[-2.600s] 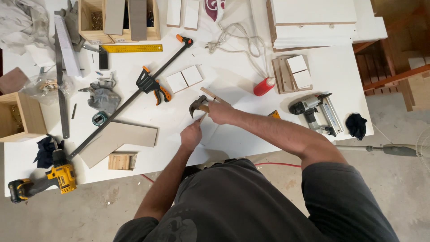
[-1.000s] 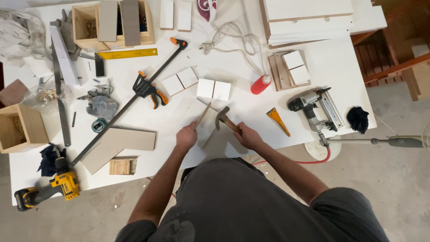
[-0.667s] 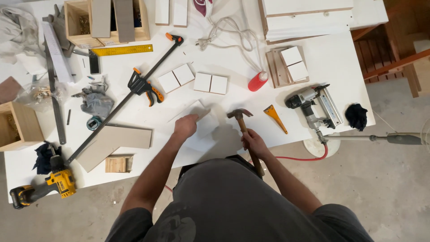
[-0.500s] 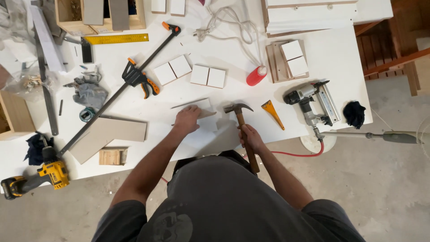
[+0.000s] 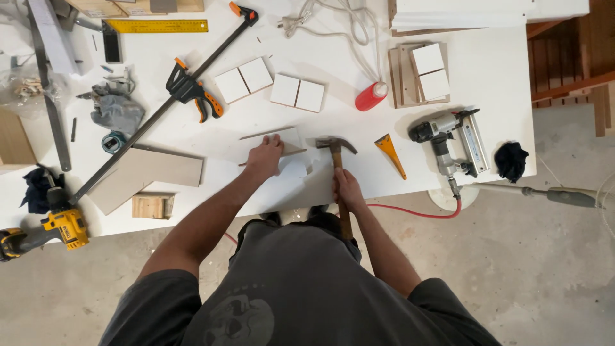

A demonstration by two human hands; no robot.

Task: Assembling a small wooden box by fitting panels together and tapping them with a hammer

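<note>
**Hands at the white workbench, hammer in the right**

Right hand (image 5: 346, 188) wraps its fingers around the wooden handle of a hammer (image 5: 337, 168), gripping it about halfway along. The handle runs straight toward the body, and the dark metal head sits at the far end, resting on or just above the table (image 5: 487, 96); which of the two is hard to tell from this height. That forearm comes up from the lower right, bent at the elbow.

Left hand (image 5: 264, 156) lies palm down with its fingers together, pressing on a small white panel (image 5: 288, 150) near the table's front edge. The panel is thin and flat, with a bare wood edge showing along its long sides. The left arm reaches in from the lower left, nearly straight.

Just right of the hammer head lies an orange wedge (image 5: 390, 153), narrow and pointed. Farther right sits a grey nail gun (image 5: 448, 142) with a red hose leaving its handle. Beyond the hands are two pairs of square white tiles (image 5: 296, 93), smooth and matte, and a red bottle (image 5: 371, 96) on its side. A long bar clamp (image 5: 186, 90) with orange grips crosses the table diagonally on the left, and a yellow drill (image 5: 61, 225) rests at the near left corner.
</note>
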